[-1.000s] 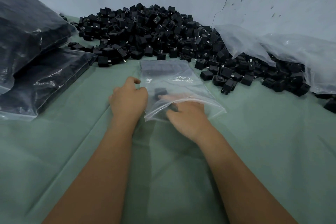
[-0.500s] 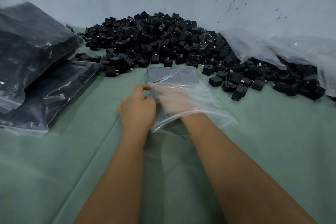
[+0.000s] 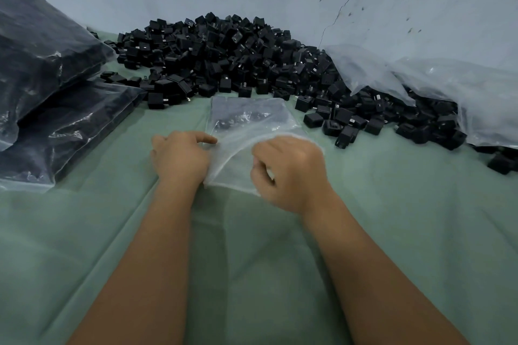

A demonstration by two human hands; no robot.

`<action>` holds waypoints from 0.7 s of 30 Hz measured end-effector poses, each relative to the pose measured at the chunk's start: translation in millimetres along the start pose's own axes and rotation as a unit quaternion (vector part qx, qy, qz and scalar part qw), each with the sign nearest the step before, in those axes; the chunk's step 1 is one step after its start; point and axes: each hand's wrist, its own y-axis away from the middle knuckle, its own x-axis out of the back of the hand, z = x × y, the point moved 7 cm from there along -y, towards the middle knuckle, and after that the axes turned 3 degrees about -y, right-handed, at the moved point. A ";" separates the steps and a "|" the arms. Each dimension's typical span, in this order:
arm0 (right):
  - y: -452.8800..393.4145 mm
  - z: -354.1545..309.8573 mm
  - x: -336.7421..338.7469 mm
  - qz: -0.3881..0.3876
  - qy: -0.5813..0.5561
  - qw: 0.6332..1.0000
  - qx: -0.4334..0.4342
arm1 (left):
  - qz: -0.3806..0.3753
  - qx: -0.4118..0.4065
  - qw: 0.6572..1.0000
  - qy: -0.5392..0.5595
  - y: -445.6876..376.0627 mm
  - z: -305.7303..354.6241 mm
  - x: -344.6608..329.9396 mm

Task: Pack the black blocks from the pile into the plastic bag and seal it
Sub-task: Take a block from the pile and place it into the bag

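Observation:
A clear plastic bag (image 3: pixel 252 126) lies on the green cloth with its mouth towards me. Dark black blocks (image 3: pixel 241 113) show through its far end. My left hand (image 3: pixel 180 157) pinches the left edge of the bag's mouth and lifts the upper film. My right hand (image 3: pixel 290 173) sits at the mouth's right side with its fingers curled. The film arcs over its knuckles, and I cannot tell whether it holds anything. The big pile of black blocks (image 3: pixel 224 59) lies just beyond the bag, against the wall.
Two filled bags of black blocks (image 3: pixel 50 87) are stacked at the left. A large crumpled clear plastic sheet (image 3: pixel 437 92) covers the pile's right end. Loose blocks (image 3: pixel 344 126) lie right of the bag. Green cloth (image 3: pixel 252 260) covers the table.
My right hand, deep inside the bag half a second ago, has drawn back to its mouth. The blocks now lie at the bag's far end. My left hand keeps its hold.

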 end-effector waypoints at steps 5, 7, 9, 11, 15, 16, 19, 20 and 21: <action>13.5 47.0 46.4 0.248 -0.074 0.954 -0.152 | -0.018 -0.011 0.998 -0.055 -0.7 1.7 -0.6; 34.7 83.6 53.6 0.311 -0.114 0.897 -0.293 | -0.019 -0.025 0.997 -0.073 -2.9 4.4 -1.2; 57.4 118.7 53.9 0.320 -0.117 0.846 -0.411 | -0.014 -0.038 0.996 -0.085 -4.6 6.0 -1.7; 71.5 146.8 44.4 0.243 -0.118 0.825 -0.497 | -0.001 -0.051 0.995 -0.087 -4.4 8.3 0.1; 81.7 162.7 16.1 0.029 -0.075 0.810 -0.582 | 0.029 -0.137 0.990 0.030 2.7 25.3 5.1; 81.3 162.9 10.7 -0.025 -0.041 0.814 -0.579 | 0.010 -0.165 0.982 0.096 7.6 31.7 3.4; 81.2 163.8 5.4 -0.072 -0.006 0.828 -0.556 | -0.072 -0.240 0.953 0.168 24.9 51.2 -9.1; 81.8 163.7 7.9 -0.045 -0.020 0.830 -0.555 | -0.101 -0.260 0.948 0.153 28.6 54.7 -15.4; 82.6 163.7 11.3 -0.002 -0.048 0.830 -0.556 | -0.134 -0.271 0.944 0.130 31.0 55.8 -22.4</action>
